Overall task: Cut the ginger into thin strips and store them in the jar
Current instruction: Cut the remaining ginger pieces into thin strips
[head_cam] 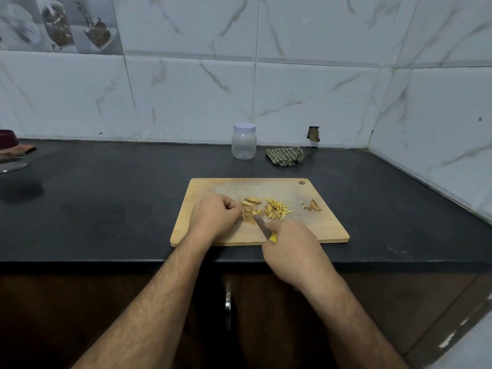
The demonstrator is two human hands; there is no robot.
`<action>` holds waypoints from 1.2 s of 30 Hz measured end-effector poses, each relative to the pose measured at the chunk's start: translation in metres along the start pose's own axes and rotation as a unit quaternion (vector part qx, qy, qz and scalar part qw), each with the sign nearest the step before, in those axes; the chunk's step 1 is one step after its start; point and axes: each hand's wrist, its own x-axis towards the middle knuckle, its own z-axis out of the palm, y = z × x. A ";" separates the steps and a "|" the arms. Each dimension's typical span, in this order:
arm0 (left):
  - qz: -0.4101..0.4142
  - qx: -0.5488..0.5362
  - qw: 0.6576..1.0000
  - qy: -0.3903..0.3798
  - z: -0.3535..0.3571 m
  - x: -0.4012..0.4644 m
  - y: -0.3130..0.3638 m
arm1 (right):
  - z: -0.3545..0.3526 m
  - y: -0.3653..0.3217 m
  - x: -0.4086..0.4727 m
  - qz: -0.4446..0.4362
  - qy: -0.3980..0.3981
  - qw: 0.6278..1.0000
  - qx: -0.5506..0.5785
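On the wooden cutting board point(319, 225), my left hand point(214, 218) pinches a small piece of ginger point(246, 212) with curled fingertips. My right hand point(290, 249) grips a yellow-handled knife point(262, 225), forefinger along its back, the blade tip at that piece. A pile of thin ginger strips point(277, 209) lies just right of the blade. Uncut ginger slices point(253, 201) sit behind the left fingers. Peel scraps point(314, 206) lie at the board's right. A clear plastic jar point(244, 141) with its white lid on stands by the wall behind the board.
The board sits on a black counter point(106, 209) near its front edge. A crumpled checked cloth point(286, 156) lies right of the jar. A glass dish with dark items point(12, 155) stands at the far left. Tiled walls close the back and right.
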 end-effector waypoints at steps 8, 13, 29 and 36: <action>-0.008 -0.058 0.997 0.059 -0.003 -0.007 0.003 | 0.011 -0.018 0.008 -0.038 0.026 0.999 -0.020; -0.010 -0.054 0.996 0.064 -0.002 -0.008 0.003 | 0.011 -0.007 0.010 -0.006 0.035 0.998 -0.049; 0.047 0.092 0.994 -0.021 -0.002 0.024 0.017 | 0.005 0.006 0.019 0.016 0.031 0.999 -0.013; 0.061 0.183 0.977 -0.093 -0.008 0.045 0.031 | 0.006 0.009 0.022 0.016 0.023 1.000 0.004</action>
